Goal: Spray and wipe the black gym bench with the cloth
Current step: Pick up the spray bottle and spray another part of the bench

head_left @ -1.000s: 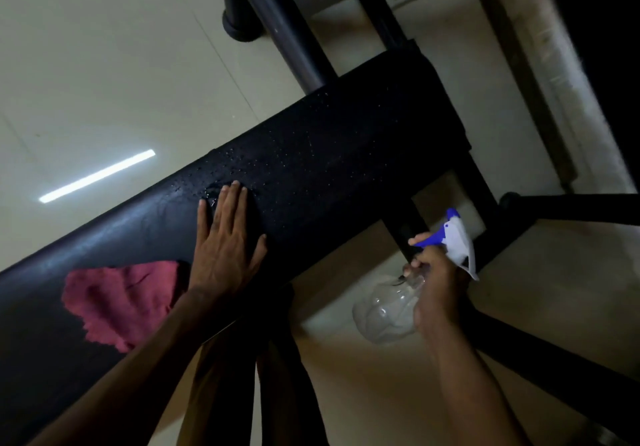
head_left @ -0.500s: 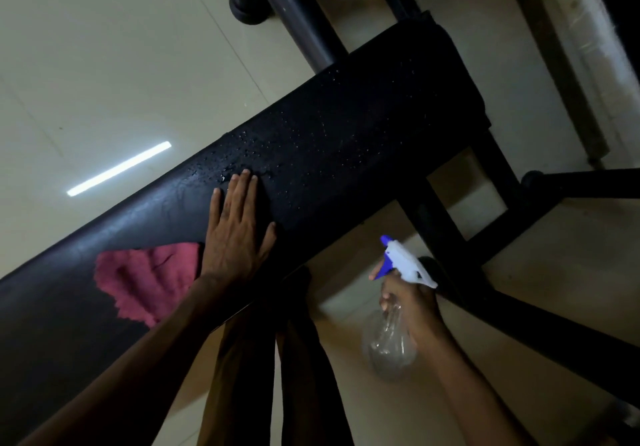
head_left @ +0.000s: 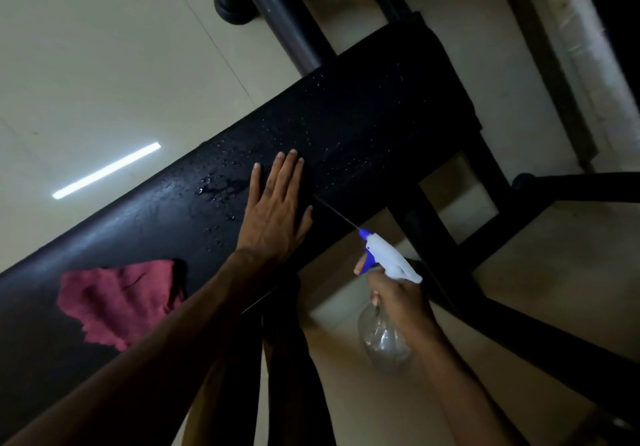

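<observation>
The black gym bench (head_left: 363, 116) runs diagonally from lower left to upper right, its padded top dotted with water drops. My left hand (head_left: 277, 206) lies flat on the pad, fingers together, holding nothing. A crumpled red cloth (head_left: 114, 303) rests on the pad to the left of my left forearm, untouched. My right hand (head_left: 398, 300) grips a clear spray bottle (head_left: 384, 341) with a white and blue trigger head (head_left: 384, 258), held beside the bench's near edge. Its nozzle points at the pad, and a thin jet runs from it toward my left hand.
The bench's black metal frame (head_left: 446, 248) and legs spread across the pale tiled floor (head_left: 86, 64) to the right. A thick black post (head_left: 277, 12) rises behind the bench. My dark-trousered legs (head_left: 294, 376) stand against the near side. A wall base runs along the upper right.
My right hand has lifted the spray bottle and turned its nozzle toward the pad, and a jet now leaves it. My left hand has stayed flat on the bench; the cloth has not moved.
</observation>
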